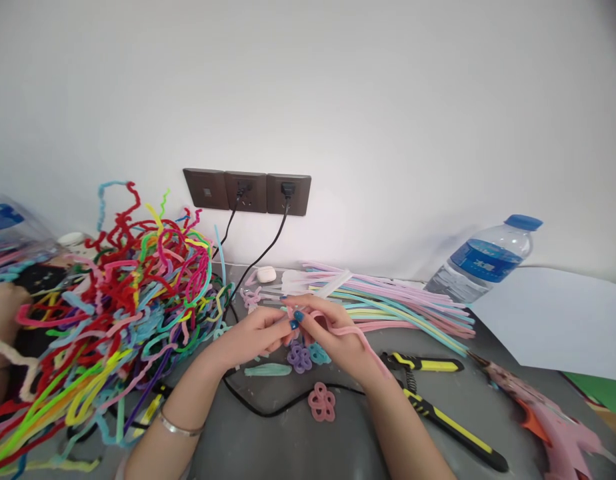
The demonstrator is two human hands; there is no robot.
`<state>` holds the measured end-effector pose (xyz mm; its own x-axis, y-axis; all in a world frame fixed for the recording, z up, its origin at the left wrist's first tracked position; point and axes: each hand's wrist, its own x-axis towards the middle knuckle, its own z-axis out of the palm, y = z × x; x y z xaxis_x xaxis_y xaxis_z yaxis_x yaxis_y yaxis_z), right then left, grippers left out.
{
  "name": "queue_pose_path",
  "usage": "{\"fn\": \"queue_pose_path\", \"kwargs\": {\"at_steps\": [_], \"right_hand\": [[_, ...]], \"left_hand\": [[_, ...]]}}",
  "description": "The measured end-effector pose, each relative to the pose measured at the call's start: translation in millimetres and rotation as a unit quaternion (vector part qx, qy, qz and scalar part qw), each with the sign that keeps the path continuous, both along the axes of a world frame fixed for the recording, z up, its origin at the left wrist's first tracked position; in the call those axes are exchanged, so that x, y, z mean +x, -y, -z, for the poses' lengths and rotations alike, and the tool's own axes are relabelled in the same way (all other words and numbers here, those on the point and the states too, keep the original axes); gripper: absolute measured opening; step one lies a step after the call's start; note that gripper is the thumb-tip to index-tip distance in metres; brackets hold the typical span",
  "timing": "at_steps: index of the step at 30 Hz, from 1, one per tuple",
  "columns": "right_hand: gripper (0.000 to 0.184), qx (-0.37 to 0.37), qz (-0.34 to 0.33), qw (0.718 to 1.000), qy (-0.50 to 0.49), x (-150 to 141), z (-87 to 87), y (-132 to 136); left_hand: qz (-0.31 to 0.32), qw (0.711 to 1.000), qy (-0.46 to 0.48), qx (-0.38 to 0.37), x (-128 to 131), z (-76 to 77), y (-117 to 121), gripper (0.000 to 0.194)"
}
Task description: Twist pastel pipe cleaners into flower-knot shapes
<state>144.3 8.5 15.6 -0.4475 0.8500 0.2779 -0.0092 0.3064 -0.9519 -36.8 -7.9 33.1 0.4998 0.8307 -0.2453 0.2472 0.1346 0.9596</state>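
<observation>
Both my hands meet over the middle of the grey table, fingertips pinched together. My left hand (265,331) and my right hand (333,331) grip a pink pipe cleaner (361,335), whose free length trails over my right wrist. The part between the fingertips is mostly hidden. Just below the hands lie a purple pipe-cleaner flower (300,357) and a turquoise flower (319,353), partly covered by my right hand. Nearer to me is a pink flower (321,402). A folded mint pipe cleaner (268,369) rests below my left hand.
A tangled heap of coloured pipe cleaners (138,300) fills the left side, with another person's hand (8,307) beyond it. Straight pipe cleaners (388,297) lie behind my hands. Wire strippers (448,420), a pink glue gun (553,417), a water bottle (488,260) and white paper (558,320) are right.
</observation>
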Motion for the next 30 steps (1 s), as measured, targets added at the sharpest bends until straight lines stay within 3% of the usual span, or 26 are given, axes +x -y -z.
{"fn": "queue_pose_path", "kwargs": {"at_steps": [5,15,22,30], "right_hand": [[0.017,-0.026,0.035,0.999,0.022,-2.9,-6.6,4.1],[0.022,-0.093,0.006,0.996,0.018,-2.9,-4.8,2.6],[0.021,-0.083,-0.026,0.996,0.009,0.9,-2.0,0.9],[0.023,-0.088,0.002,0.996,0.024,-1.9,-5.8,3.7]], "left_hand": [[0.019,0.999,-0.031,0.008,2.4,1.0,2.1,0.035],[0.028,0.999,-0.042,0.021,2.6,-2.8,4.2,0.032],[0.028,0.998,-0.050,0.026,2.9,-4.5,5.0,0.032],[0.016,0.998,-0.045,0.033,2.6,-2.7,4.0,0.035]]}}
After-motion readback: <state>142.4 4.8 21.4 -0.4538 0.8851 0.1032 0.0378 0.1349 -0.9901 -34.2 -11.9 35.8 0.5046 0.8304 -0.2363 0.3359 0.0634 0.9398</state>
